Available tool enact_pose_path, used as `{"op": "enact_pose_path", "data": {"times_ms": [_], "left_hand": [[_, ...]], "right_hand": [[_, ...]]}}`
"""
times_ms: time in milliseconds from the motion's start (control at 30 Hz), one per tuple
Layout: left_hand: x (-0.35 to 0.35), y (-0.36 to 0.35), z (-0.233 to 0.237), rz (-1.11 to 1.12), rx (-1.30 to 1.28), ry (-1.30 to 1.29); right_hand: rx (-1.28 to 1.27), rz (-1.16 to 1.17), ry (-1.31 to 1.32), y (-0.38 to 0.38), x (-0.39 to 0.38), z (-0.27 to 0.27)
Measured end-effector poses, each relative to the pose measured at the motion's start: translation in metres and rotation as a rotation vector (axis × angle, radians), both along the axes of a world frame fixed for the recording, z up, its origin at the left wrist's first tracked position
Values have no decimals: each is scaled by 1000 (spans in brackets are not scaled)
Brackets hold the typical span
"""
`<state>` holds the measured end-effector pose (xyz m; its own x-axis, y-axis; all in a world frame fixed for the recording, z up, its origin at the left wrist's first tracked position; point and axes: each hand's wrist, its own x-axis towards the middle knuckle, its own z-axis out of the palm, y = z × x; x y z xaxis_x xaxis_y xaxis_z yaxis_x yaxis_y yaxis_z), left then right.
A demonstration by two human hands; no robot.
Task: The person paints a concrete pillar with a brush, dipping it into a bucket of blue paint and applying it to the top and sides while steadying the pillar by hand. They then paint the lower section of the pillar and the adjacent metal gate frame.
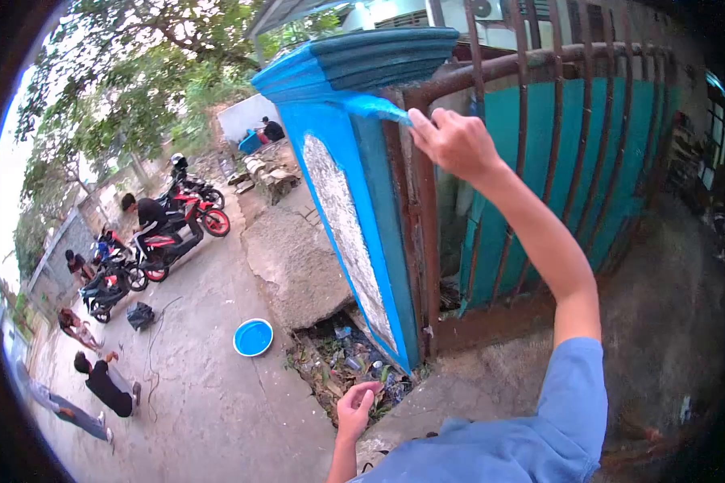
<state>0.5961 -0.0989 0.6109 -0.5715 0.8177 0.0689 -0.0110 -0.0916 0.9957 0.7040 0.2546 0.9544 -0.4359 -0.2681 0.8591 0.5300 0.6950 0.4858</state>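
My right hand [457, 145] is raised and closed around the handle of a paintbrush [389, 110] coated in bright blue. The bristles touch the gate pillar [324, 127] just below its stepped cap. Bright blue paint covers the pillar's left face around a rough grey-white panel [336, 213]; the side toward the gate is a darker teal-blue. Low at the bottom of the view, my left hand [354, 411] hangs with loosely curled fingers apart, and I see nothing in it. Below the pillar, a basin [253, 337] of blue paint sits on the concrete.
A rusty barred gate [540, 161] with green sheeting adjoins the pillar on the right. Beneath my left hand lies a litter-filled ditch [350, 354] beside a broken concrete slab [294, 258]. Several people and motorbikes [165, 245] occupy the lane at left, near a black bag [140, 315].
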Motion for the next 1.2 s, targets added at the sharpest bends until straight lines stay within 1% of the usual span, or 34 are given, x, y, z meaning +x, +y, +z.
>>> {"op": "enact_pose_path", "data": {"times_ms": [100, 133, 200, 233, 300, 367, 467, 500, 567, 600, 667, 700, 767, 800, 867, 900, 967, 1100, 1200], "left_hand": [[8, 14, -5, 54, 9, -10], [11, 20, -6, 59, 11, -17], [19, 30, -6, 72, 17, -33], [24, 35, -5, 72, 18, -49], [34, 42, 5, 94, -1, -46], [45, 48, 13, 104, -12, -44], [58, 57, 16, 155, -51, -14], [63, 61, 14, 160, -49, -23], [73, 69, 12, 152, -50, -18], [79, 72, 13, 133, -41, -38], [89, 76, 8, 126, -40, -28], [92, 79, 7, 107, -35, -19], [101, 82, 11, 109, -20, -10], [105, 82, 7, 121, -25, -15], [116, 81, 13, 141, -32, -22], [121, 80, 18, 150, -36, -23], [130, 80, 23, 161, -93, -28], [137, 84, 14, 185, -61, -50], [138, 93, 24, 181, -45, -63]], "right_hand": [[93, -97, -105, 41, 3, 19], [95, -82, -107, 51, 6, 23], [73, -176, -183, 69, 16, 35], [75, -162, -188, 77, 22, 41], [86, -318, -218, 92, 37, 51], [112, -329, -208, 104, 55, 58], [35, -399, -152, 108, 77, 64], [39, -393, -159, 105, 82, 65], [-49, -398, -122, 97, 84, 65], [-52, -388, -125, 96, 80, 63], [-279, -338, 31, 94, 73, 63], [-280, -336, 40, 89, 73, 64], [-468, -168, 287, 78, 77, 66], [-459, -161, 288, 78, 73, 67], [-529, -63, 463, 80, 58, 59], [-536, -55, 460, 78, 48, 55], [-634, 23, 354, 67, 25, 49], [-615, 227, 255, 17, -8, 28], [-566, 462, 154, -1, -10, 24]]}}
